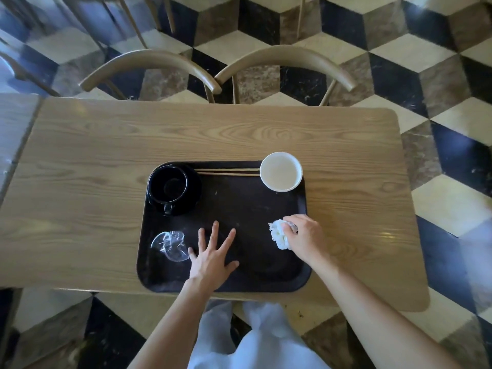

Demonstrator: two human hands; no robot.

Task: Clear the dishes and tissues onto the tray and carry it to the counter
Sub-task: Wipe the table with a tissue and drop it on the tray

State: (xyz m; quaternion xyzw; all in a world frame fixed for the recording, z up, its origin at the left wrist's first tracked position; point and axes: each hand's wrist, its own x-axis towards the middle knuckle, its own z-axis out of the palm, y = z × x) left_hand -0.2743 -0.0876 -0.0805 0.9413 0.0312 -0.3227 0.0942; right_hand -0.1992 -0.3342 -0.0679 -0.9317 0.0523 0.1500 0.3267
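Observation:
A dark brown tray [239, 203] lies on the wooden table [106, 145]. On it stand a black cup on a black saucer [170, 189] at the far left, a white paper cup [281, 171] at the far right corner, and two wooden chopsticks [226, 172] along the far rim. A clear plastic lid or wrapper [169, 245] lies at the near left. My left hand [213, 254] rests flat on the tray with fingers spread, just right of the plastic. My right hand [304, 237] grips a crumpled white tissue [279, 234] over the tray's right side.
Two wooden chairs [285, 59] stand pushed in at the table's far side. Another table edge [13, 123] adjoins on the left. The floor is a black, white and brown cube-pattern tile. My legs in pale trousers [255, 339] show below the near table edge.

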